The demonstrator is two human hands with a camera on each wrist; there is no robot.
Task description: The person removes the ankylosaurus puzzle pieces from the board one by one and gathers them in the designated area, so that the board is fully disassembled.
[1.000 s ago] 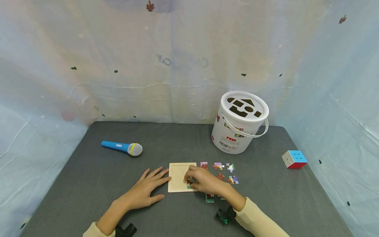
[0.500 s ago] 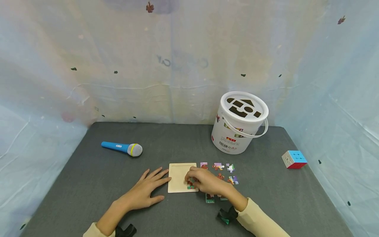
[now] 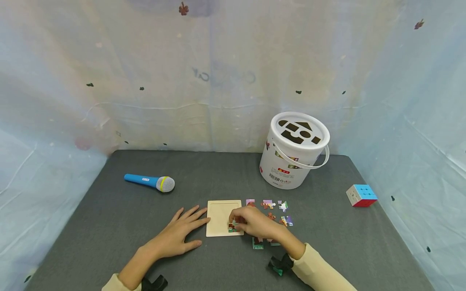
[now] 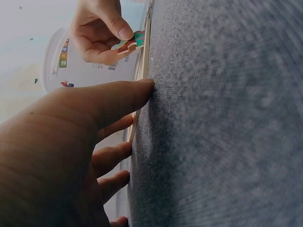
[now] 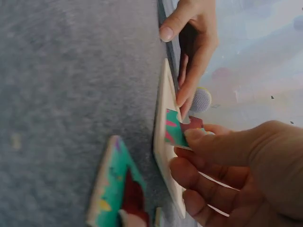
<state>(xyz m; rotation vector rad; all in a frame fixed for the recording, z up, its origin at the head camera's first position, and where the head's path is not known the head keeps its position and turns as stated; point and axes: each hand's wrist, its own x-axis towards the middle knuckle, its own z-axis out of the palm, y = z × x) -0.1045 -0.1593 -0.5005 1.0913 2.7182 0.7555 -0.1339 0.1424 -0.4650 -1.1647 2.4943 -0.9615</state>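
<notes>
My right hand (image 3: 255, 223) pinches a jigsaw puzzle piece (image 3: 232, 228) between thumb and fingers. That piece, green with pink marks and a dark red part (image 5: 173, 128), is at the lower right of a pale wooden puzzle tray (image 3: 217, 218). It looks tilted in the right wrist view; whether it touches the tray floor I cannot tell. My left hand (image 3: 179, 237) lies on the table with fingers spread, its fingertips at the tray's left edge. Several loose puzzle pieces (image 3: 269, 204) lie to the right of the tray, some partly hidden by my right hand and forearm.
A white bucket (image 3: 291, 161) with shape holes in its lid stands at the back right. A blue toy microphone (image 3: 145, 180) lies at the back left. Near the right table edge sits a puzzle cube (image 3: 362, 196). All rest on a dark grey table (image 3: 204, 266).
The pinched puzzle piece has shifted slightly left over the tray's lower right, and more of it shows below my right fingers. My left hand has stayed in place.
</notes>
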